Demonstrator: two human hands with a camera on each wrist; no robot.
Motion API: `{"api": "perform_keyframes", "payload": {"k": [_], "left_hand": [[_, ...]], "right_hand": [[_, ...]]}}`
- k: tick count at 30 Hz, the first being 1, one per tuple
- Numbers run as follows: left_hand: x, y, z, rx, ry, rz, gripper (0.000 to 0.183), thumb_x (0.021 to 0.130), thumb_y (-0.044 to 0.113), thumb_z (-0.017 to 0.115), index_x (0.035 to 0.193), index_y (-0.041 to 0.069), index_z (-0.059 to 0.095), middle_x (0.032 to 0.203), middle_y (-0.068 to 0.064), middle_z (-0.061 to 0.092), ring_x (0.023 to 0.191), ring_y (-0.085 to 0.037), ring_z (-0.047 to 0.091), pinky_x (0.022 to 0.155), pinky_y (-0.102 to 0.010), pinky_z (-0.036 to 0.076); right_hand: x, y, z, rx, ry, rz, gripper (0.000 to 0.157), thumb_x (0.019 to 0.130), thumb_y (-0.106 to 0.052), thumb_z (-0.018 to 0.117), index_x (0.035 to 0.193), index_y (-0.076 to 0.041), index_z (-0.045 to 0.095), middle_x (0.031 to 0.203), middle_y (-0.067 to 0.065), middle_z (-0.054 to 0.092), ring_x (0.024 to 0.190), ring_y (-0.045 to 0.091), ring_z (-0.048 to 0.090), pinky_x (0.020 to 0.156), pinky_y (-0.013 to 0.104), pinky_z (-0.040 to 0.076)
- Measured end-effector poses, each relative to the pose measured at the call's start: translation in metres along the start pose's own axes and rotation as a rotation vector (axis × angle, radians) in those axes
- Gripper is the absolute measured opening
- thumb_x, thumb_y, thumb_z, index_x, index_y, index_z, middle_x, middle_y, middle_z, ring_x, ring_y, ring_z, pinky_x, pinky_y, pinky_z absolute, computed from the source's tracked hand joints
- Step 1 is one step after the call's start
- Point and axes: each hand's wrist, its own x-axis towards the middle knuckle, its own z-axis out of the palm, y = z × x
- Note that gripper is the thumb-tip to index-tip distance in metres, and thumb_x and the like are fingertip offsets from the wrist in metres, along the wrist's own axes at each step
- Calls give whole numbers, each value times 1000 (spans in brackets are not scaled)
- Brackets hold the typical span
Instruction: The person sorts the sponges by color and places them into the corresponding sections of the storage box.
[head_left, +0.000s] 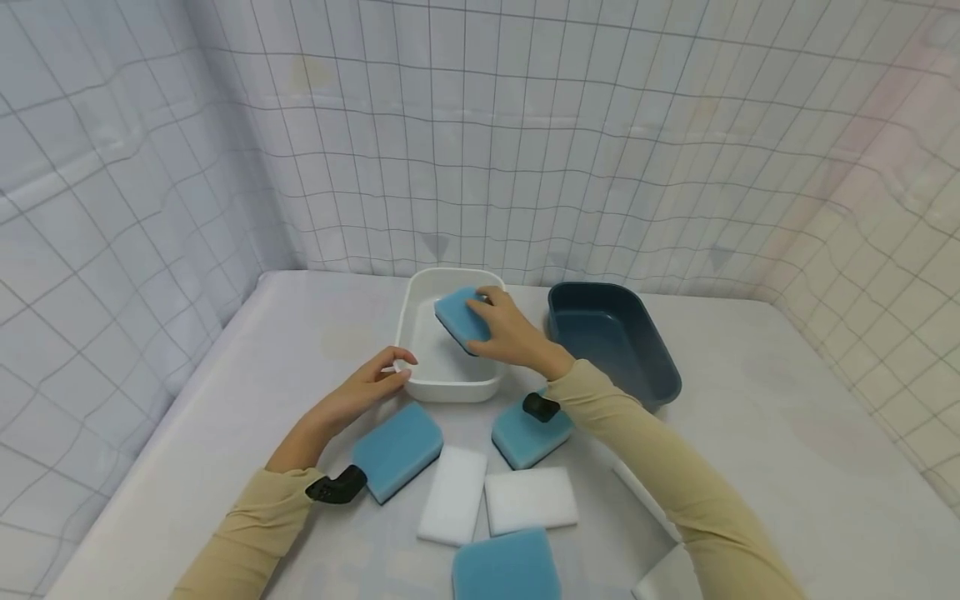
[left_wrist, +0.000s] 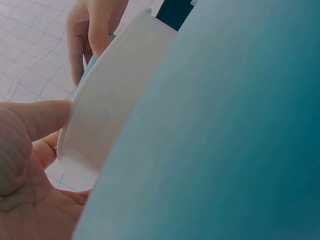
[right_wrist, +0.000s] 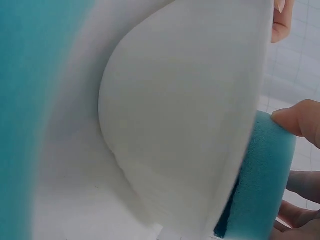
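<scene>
My right hand (head_left: 512,332) grips a blue sponge (head_left: 459,315) with a dark underside, held tilted over the white tub (head_left: 450,392). In the right wrist view the thumb presses one edge of that sponge (right_wrist: 265,170), and the tub's wall (right_wrist: 185,115) hides its lower part. My left hand (head_left: 367,385) is at the tub's near left corner, thumb and fingers around the rim. From the left wrist view, its thumb tip meets the rim of the tub (left_wrist: 110,100). Close under the left wrist lies another blue sponge (head_left: 397,450), which fills much of that view.
A dark blue tub (head_left: 615,333) stands to the right of the white one. Nearer me lie a blue sponge (head_left: 525,437) under the right wrist, two white sponges (head_left: 453,495) (head_left: 531,500) and a blue sponge (head_left: 506,568). More white pieces (head_left: 670,575) are partly behind the right sleeve.
</scene>
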Motion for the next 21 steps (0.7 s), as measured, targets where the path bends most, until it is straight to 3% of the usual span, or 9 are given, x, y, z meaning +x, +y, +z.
{"api": "perform_keyframes", "payload": {"k": [6,12,21], "left_hand": [[-1,-1,0,-25,-13,3,38,97,35,43,127,12,37,127,-17,40,116,-30,48,94,-38,37],[-1,0,-1,-32,-16,9,38,98,35,42,128,12,37,131,-15,36,119,-31,46,95,-38,37],[0,2,0,-9,-3,-7,36,97,34,43,126,14,38,129,-18,43,116,-29,49,94,-38,37]], "right_hand": [[5,-1,7,27,-46,-6,65,82,-23,68,135,4,42,141,26,32,129,37,37,101,43,41],[6,-1,8,36,-128,44,67,84,-25,66,137,4,38,144,25,28,130,35,38,102,42,41],[11,8,12,24,-183,91,68,85,-27,65,139,2,36,146,23,25,132,34,36,105,41,38]]}}
